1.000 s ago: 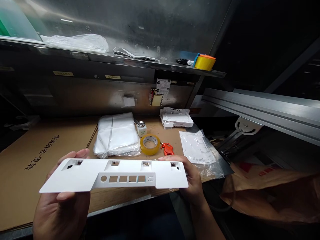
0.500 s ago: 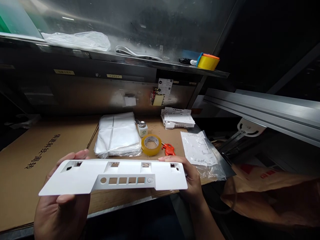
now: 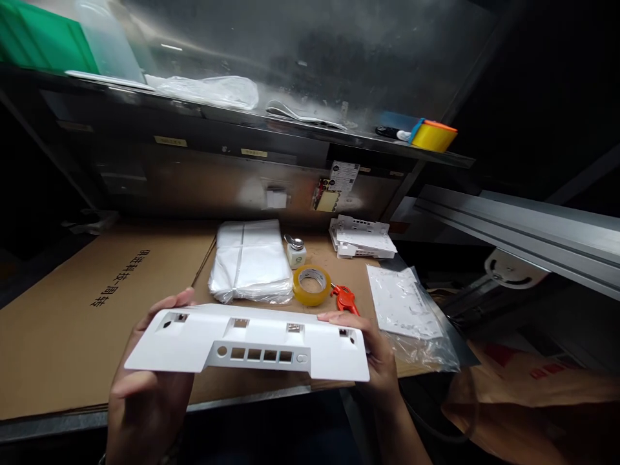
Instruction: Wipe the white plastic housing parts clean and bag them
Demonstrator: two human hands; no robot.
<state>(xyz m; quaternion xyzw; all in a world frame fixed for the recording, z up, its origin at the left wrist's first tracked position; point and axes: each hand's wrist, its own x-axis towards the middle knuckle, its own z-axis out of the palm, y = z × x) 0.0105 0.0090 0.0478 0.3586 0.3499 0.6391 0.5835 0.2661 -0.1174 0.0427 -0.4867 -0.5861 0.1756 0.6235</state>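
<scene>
- White plastic panel (image 3: pixel 252 342): long flat part with a row of square cut-outs, held level in the lower centre of the frame, just above the near edge of the bench.
- Left hand (image 3: pixel 148 394): lower left, cupped under the panel's left end, thumb on the near edge, fingertips curled over the far edge; closed on the panel.
- Right hand (image 3: pixel 380 358): lower centre-right, gripping the panel's right end, fingers over the top edge, wrist running down out of frame.
- Cardboard sheet (image 3: pixel 72 323): flat on the bench, left and centre, printed characters on it.
- Clear bag with a white part inside (image 3: pixel 404 307): right of centre, lying flat, just beside the right hand.
- Orange tool (image 3: pixel 345 298): just behind the right hand's fingers.
- Yellow tape roll (image 3: pixel 312 285): centre, lying flat, just beside the orange tool.
- Stack of clear plastic bags (image 3: pixel 249 261): centre, just left of the tape roll.
- Small white bottle (image 3: pixel 295 250): behind the tape roll, metal cap.
- Pile of white panels (image 3: pixel 362 237): centre-right, at the back wall.
- Shelf (image 3: pixel 290 129): upper frame; carries a crumpled plastic bag (image 3: pixel 208 90) and an orange-yellow tape roll (image 3: pixel 433 135) at its right end.
- Green bin (image 3: pixel 43 39): upper left corner; contents not visible.
</scene>
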